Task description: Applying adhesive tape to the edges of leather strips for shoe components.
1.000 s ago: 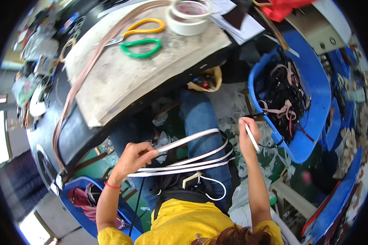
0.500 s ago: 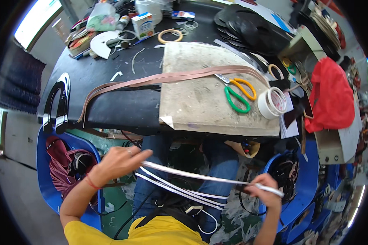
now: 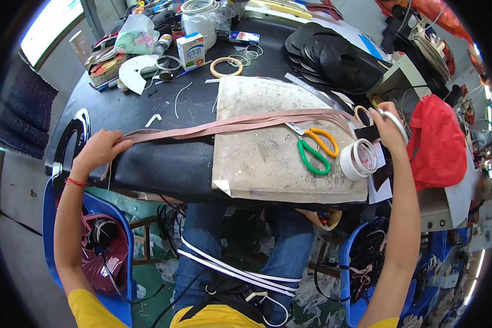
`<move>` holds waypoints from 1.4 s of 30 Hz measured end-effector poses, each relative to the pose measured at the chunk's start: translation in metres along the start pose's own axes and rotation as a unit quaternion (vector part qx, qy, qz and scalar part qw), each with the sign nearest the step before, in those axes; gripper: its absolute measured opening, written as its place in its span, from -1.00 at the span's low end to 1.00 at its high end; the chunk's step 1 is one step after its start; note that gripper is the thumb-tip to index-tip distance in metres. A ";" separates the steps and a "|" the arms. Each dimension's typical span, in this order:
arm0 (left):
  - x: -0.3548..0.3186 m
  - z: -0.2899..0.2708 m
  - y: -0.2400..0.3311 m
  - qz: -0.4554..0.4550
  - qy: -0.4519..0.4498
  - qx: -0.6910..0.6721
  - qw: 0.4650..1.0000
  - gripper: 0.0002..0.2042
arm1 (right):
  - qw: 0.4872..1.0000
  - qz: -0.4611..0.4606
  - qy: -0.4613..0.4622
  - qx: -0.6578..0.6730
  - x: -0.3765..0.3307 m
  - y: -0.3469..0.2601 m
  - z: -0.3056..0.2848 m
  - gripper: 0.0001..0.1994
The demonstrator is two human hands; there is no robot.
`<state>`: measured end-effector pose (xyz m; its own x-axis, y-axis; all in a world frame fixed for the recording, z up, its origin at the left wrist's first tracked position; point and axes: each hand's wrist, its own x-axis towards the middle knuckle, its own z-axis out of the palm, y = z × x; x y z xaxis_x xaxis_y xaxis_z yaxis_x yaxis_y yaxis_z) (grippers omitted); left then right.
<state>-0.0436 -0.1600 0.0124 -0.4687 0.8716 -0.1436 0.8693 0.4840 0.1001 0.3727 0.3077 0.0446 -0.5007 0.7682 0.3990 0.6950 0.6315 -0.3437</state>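
Across the table lies a bundle of long, flat pink strips (image 3: 229, 123), running from the left edge over the beige board. My left hand (image 3: 100, 150) is closed on the bundle's left end, fingers pinched together. At the right end, my right hand (image 3: 387, 128) is raised with its fingers closed around a narrow white roll of tape (image 3: 394, 123), seen nearly edge-on. Whether tape stretches between my hands along the strips, I cannot make out. Scissors (image 3: 314, 150) with green and orange handles lie below the strips, beside a standing wide white tape roll (image 3: 358, 159).
White strips (image 3: 235, 268) lie over my lap. Blue bins stand left (image 3: 127, 235) and right (image 3: 345, 251) below the table. Black discs (image 3: 333, 54) are piled at the back right. Black curved handles (image 3: 74, 134) rest at the left edge; a red bag (image 3: 440, 145) hangs over the right side.
Both hands have risen from above my lap to the tabletop and spread apart. The left has taken hold of the pink strips; the right has carried the tape roll up and right.
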 end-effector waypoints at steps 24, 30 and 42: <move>-0.007 0.036 0.171 0.241 0.075 0.011 0.967 -0.64 | 0.805 0.531 0.234 0.123 -0.495 0.223 -0.176 -0.73; -0.010 0.032 0.191 0.263 0.038 0.026 0.964 -0.66 | 0.800 0.541 0.221 0.137 -0.482 0.279 -0.136 -0.71; -0.039 0.011 0.216 0.271 -0.006 0.021 0.962 -0.74 | 0.761 0.586 0.211 -0.182 -0.449 0.336 -0.047 -0.75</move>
<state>0.1643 -0.0903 0.0286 0.0574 0.9940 -0.0930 0.9912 -0.0456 0.1244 0.8555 0.1702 -0.2106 0.7299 0.6306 0.2638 0.6721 -0.5915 -0.4455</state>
